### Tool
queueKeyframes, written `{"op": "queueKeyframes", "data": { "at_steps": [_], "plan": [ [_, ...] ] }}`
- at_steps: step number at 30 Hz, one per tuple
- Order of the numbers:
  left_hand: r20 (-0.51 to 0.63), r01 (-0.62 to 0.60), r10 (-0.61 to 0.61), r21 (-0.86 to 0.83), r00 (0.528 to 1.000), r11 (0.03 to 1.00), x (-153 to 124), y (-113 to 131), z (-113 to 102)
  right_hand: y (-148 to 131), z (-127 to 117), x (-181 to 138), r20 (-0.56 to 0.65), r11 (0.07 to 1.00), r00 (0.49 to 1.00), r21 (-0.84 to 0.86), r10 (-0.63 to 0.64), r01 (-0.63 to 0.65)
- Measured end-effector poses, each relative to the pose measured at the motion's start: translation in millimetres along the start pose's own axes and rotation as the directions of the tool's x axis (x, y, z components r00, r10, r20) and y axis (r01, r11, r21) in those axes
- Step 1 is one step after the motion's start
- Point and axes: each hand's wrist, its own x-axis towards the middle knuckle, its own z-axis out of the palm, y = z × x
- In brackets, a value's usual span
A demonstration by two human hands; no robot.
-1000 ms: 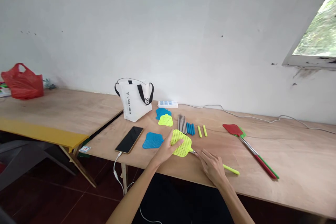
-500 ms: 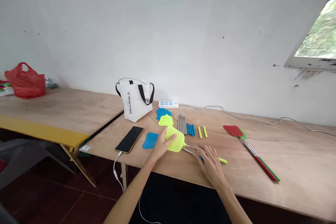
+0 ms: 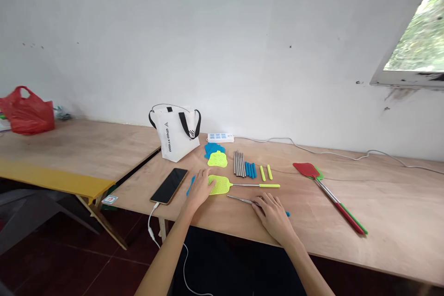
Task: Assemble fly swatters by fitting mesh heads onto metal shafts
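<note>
A yellow fly swatter lies across the table, its metal rod and yellow handle pointing right. My left hand is at the left edge of its mesh head, fingers spread and reaching down over a blue fly swatter head, which it mostly hides. Closer to the table's front edge, my right hand has its fingers round a metal rod with a blue handle; the rod's bare tip points left. Behind lie several metal rods, blue handles and two yellow handles.
A yellow swatter head and blue heads lie near a power strip. Left are a phone on a cable and a white bag. Red and green swatters lie right.
The yellow swatter has been laid flat on the table, and my left hand has shifted left off most of its head. My right hand remains on the blue-handled rod.
</note>
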Motion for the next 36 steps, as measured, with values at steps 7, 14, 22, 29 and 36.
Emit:
{"op": "queueKeyframes", "data": {
  "at_steps": [7,14,22,29,36],
  "plan": [
    [0.322,0.013,-0.051,0.119,0.945,0.993,-6,-28,-18,1,-2,1,0.014,0.999,1.000,0.050,0.010,-0.010],
    [0.397,0.052,-0.090,0.104,0.914,0.993,-17,-33,-38,2,-1,1,0.011,0.999,1.000,0.044,0.011,-0.012],
    [0.353,0.115,-0.165,0.160,0.921,0.980,-12,-24,-42,3,0,1,-0.015,1.000,1.000,0.022,-0.010,0.010],
    [0.263,0.175,-0.258,0.301,0.930,0.938,-15,-17,-54,3,0,0,0.003,1.000,1.000,0.029,0.002,-0.002],
    [0.070,0.166,-0.163,-0.041,0.984,0.985,-25,-30,-100,0,-3,3,-0.003,0.998,1.000,0.062,-0.028,0.028]
  ]
}}
